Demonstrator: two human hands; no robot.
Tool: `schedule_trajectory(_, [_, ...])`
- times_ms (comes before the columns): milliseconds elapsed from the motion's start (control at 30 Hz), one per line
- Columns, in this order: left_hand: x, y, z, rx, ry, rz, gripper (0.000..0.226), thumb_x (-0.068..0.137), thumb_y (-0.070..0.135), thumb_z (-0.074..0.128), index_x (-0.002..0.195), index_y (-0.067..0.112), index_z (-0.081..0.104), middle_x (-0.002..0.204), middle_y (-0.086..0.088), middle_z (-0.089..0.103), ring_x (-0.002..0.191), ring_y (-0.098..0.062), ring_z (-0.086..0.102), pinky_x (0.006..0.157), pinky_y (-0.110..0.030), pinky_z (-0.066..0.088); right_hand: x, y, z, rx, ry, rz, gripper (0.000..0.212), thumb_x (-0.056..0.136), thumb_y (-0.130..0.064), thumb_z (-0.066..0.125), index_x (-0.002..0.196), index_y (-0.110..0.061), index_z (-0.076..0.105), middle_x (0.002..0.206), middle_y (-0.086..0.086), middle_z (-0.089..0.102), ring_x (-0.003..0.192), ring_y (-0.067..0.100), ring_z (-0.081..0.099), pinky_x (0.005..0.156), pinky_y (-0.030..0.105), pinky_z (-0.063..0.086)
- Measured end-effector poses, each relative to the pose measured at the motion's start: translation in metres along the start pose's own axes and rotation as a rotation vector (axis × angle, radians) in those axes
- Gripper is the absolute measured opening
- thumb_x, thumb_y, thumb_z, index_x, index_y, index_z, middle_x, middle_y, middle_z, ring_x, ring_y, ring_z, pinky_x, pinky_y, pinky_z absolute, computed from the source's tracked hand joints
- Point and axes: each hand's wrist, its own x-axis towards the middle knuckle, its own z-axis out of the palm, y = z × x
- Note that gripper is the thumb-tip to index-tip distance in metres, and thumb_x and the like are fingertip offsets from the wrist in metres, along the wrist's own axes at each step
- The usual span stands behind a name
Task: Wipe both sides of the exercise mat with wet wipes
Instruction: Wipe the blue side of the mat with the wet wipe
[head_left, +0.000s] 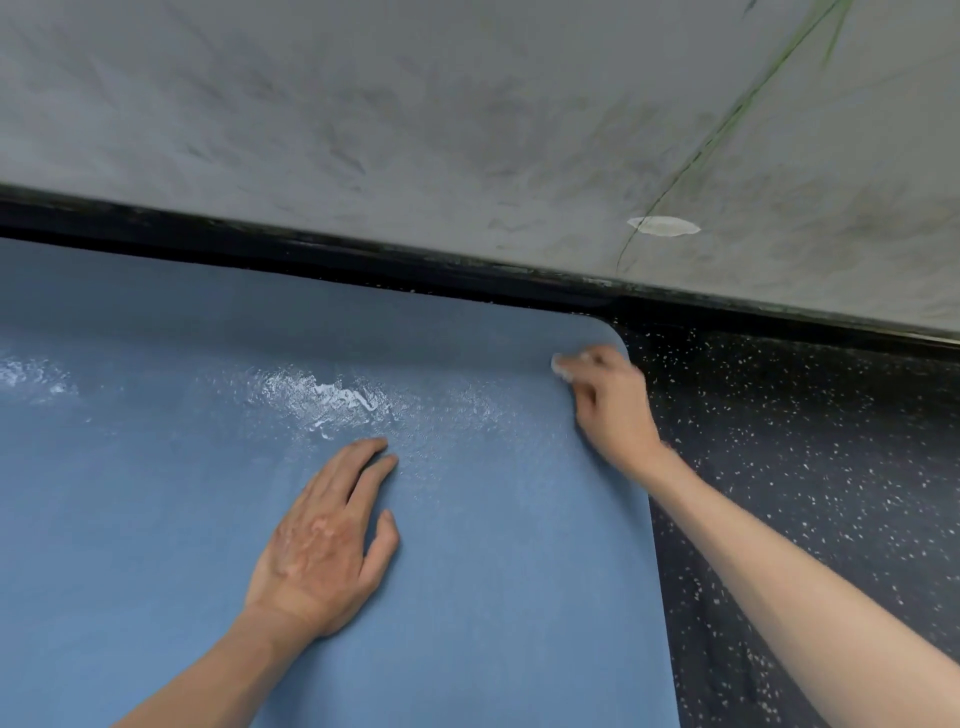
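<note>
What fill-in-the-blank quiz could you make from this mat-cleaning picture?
1. The right hand grips a white ____ at the far corner of the exercise mat.
2. The left hand rests flat on the mat, whose colour is ____.
3. The speckled floor beside the mat is ____ with pale flecks.

Missing words: wet wipe; blue; black.

A blue exercise mat (182, 493) is lying flat on a dark speckled floor (805, 441), its rounded far corner sitting close to a grey wall (415, 104). The left hand (324, 540) is resting palm down on the mat, fingers straight. The right hand (608, 400) is gripping a white wet wipe (561, 365) near that corner, blurred. A wet sheen (332, 397) is glistening between the hands.
</note>
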Motion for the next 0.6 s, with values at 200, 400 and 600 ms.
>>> schedule_trajectory(200, [0.0,0.001,-0.002,0.004,0.013,-0.005,0.05,0.089,0.033,0.04,0.132,0.01,0.052,0.142,-0.002,0.045,0.133,-0.018,0.039,0.112,-0.026,0.025,0.015,0.009,0.004,-0.064,0.064,0.104,0.019,0.09,-0.001,0.057,0.1,0.0,0.074,0.091,0.016,0.059,0.079,0.024,0.057,0.074,0.02,0.039])
schedule_trajectory(400, [0.001,0.001,-0.001,0.018,0.01,0.004,0.051,0.089,0.033,0.039,0.132,0.01,0.051,0.143,-0.001,0.044,0.134,-0.018,0.039,0.112,-0.026,0.024,0.003,0.014,-0.006,-0.09,0.039,0.076,0.024,0.087,0.003,0.055,0.1,-0.001,0.075,0.094,0.02,0.066,0.083,0.027,0.061,0.076,0.025,0.044])
schedule_trajectory(600, [0.002,0.0,-0.001,0.017,0.017,0.011,0.051,0.089,0.033,0.039,0.132,0.009,0.051,0.143,-0.002,0.044,0.134,-0.019,0.04,0.113,-0.027,0.024,0.002,0.018,-0.003,-0.073,0.104,0.126,0.024,0.089,-0.002,0.051,0.098,0.0,0.073,0.091,0.019,0.06,0.082,0.033,0.059,0.072,0.027,0.042])
